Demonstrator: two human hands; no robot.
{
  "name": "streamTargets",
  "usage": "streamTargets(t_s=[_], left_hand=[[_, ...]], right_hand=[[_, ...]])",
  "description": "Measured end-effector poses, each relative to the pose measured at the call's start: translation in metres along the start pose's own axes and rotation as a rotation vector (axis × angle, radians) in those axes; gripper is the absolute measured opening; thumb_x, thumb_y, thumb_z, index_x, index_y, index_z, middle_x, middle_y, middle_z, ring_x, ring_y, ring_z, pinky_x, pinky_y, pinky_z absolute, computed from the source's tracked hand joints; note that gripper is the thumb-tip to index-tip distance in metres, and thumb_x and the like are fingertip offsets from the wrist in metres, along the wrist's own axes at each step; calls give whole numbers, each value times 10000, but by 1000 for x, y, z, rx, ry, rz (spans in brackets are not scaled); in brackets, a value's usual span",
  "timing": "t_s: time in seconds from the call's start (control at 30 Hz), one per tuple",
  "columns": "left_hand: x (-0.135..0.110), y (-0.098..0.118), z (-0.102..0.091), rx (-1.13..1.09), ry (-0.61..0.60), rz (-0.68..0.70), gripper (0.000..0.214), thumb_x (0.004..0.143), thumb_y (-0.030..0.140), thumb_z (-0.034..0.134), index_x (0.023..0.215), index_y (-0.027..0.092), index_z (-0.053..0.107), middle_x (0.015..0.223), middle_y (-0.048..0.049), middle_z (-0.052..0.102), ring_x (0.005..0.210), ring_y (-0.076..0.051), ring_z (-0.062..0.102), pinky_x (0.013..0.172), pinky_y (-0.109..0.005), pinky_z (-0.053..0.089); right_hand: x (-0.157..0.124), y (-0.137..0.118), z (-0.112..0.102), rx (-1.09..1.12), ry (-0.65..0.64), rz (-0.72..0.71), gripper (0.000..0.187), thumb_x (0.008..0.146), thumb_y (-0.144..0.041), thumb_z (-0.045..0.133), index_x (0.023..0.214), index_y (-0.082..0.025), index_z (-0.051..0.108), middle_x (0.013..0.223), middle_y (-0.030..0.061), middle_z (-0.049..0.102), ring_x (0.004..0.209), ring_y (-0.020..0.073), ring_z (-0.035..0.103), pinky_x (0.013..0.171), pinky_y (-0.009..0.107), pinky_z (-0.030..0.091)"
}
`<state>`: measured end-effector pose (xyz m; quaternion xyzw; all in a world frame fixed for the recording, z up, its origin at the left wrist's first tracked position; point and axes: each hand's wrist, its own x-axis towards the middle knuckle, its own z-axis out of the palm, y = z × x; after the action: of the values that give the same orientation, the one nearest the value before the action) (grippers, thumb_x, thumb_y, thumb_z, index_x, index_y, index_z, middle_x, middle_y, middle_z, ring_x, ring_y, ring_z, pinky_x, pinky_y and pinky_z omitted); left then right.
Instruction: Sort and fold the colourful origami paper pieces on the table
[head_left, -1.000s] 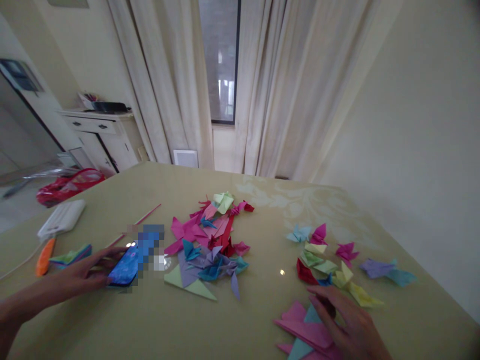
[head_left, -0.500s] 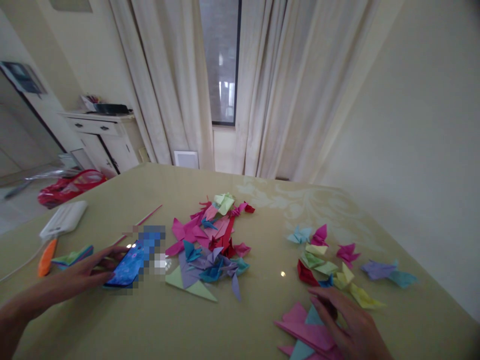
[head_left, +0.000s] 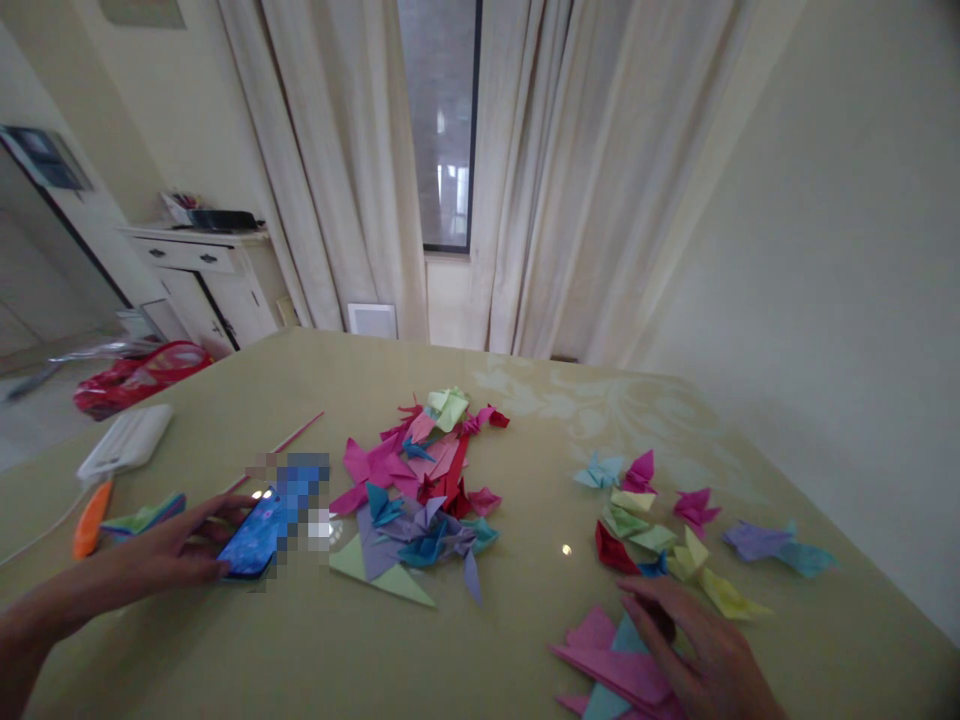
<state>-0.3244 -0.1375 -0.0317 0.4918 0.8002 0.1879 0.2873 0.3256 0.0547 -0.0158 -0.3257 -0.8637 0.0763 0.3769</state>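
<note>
My left hand [head_left: 196, 540] is at the near left end of a smartphone [head_left: 255, 540] with a lit blue screen, its thumb and fingers closed about the edge. Pixelation covers part of the phone. My right hand [head_left: 697, 640] rests loosely curved beside a pile of pink and teal folded paper [head_left: 611, 660]; its thumb and fingers are slightly apart and I see nothing between them. Just beyond its fingertips lie a red paper piece [head_left: 615, 550], a blue one [head_left: 652, 565] and a yellow one [head_left: 724, 595].
A heap of coloured origami [head_left: 420, 480] covers the table's middle. More paper figures [head_left: 697, 510] are spread at the right. Left are an orange-handled cutter [head_left: 91, 520], a white power bank [head_left: 127, 440] with a cable, a thin pink stick [head_left: 296, 432] and a green-blue folded paper [head_left: 146, 515].
My left thumb has slid back slightly toward the phone's near corner, and the phone has shifted a little. My right hand stays where it was.
</note>
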Motion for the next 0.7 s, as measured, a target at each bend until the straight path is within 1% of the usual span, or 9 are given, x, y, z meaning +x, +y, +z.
streamTargets(t_s=[0.07,0.13,0.23,0.3,0.37,0.5,0.6,0.7], left_hand=[[3,-8,1,-56,-60,-5,1083,607,765,782,1467,151,541,1288,-163,746,1132,-360,724,924,-403,637],[4,-12,2,-96,-55,-23,1068,614,787,770,1456,169,545,1308,-161,737,1173,-370,710,973,-420,622],[4,-14,1,-132,-52,-20,992,666,783,753,1450,211,549,1336,-141,727,1229,-372,690,1035,-440,597],[3,-13,1,-123,-61,-8,984,683,767,763,1463,211,534,1332,-138,725,1209,-366,695,1028,-448,599],[3,-12,0,-115,-62,-12,1011,670,772,771,1465,195,529,1329,-149,721,1183,-365,702,1013,-449,605],[3,-10,0,-134,-20,-22,1038,663,795,756,1470,177,546,1345,-163,716,1208,-371,695,1013,-424,603],[3,-8,0,-132,-8,-18,1035,647,820,738,1455,194,580,1285,-148,744,1140,-363,717,977,-421,613],[0,-3,0,-92,7,-3,1036,638,848,712,1439,202,597,1240,-138,757,1097,-349,719,956,-417,612]], right_hand=[[-2,2,1,-2,-16,7,237,1080,-413,562,1083,-266,747,950,17,825,797,164,816,699,164,644],[-4,5,2,-3,-41,9,211,1070,-390,577,1100,-264,743,972,24,825,822,172,817,708,170,645],[-6,7,2,1,-56,13,198,1066,-380,584,1109,-267,741,971,25,821,824,174,815,709,174,644],[-6,6,2,4,-40,15,204,1070,-389,580,1101,-271,742,963,22,819,824,173,815,719,176,645],[-4,4,2,3,-26,8,204,1070,-395,579,1094,-275,742,960,17,819,824,168,815,722,170,642],[-3,3,1,5,-25,-1,193,1068,-384,584,1099,-279,743,962,13,819,817,159,813,716,158,636],[-4,2,1,11,-11,17,208,1069,-399,584,1087,-274,750,965,19,820,826,163,814,740,164,639],[-4,2,2,16,-11,23,220,1071,-416,582,1081,-279,755,958,12,819,813,157,810,730,160,637]])
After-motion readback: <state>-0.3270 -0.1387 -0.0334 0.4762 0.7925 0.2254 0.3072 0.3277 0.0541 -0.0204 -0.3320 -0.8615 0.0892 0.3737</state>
